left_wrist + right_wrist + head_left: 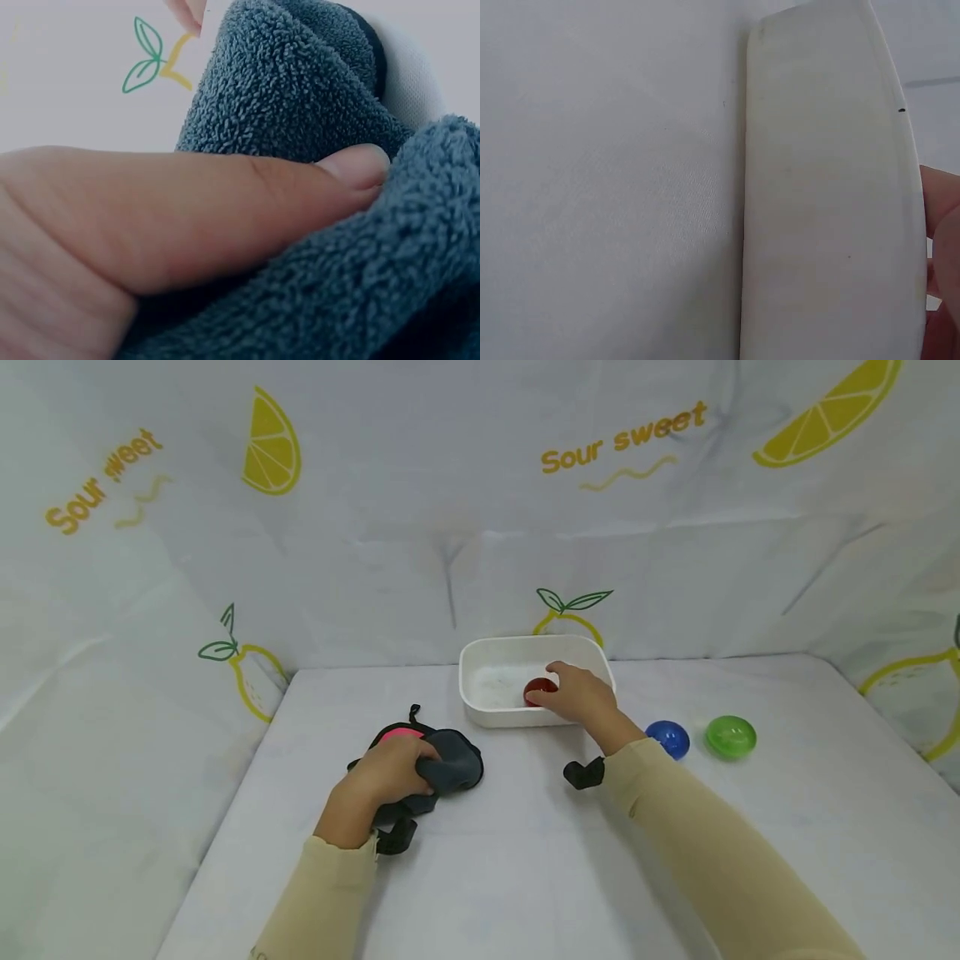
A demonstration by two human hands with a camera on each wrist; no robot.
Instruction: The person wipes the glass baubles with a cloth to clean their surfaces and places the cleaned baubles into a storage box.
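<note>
On the white table [510, 877] — items as they lie, with their holders.

One white tub [502, 718], upright, towards the back edge. Holding: one red ball [542, 683], glossy, behind the front wall.

One right hand [583, 693], reaching over the tub's front rim. Thumb across the ball, forefinger arched just beyond it; whether they pinch it firmly or merely rest about it cannot be told. Right wrist view gives mostly the tub's outer wall, with fingers only partly visible past the rim.

One blue ball [669, 740], right of the tub, partly hidden by the right sleeve [697, 827]. One green ball [731, 737], just beside the blue, apart from both hands.

One dark blue-grey cloth [459, 762], plush, bunched left of the tub; pink patch [402, 732], black hanging loop [414, 713]. Gripped by the left hand [386, 768], thumb pressed into a fold.

Progress, by judgement: one ball of three inside the tub, with the hand's business there seemingly unfinished; blue and green remain outside it, and the cloth, though in hand, lies bunched — not spread out.
</note>
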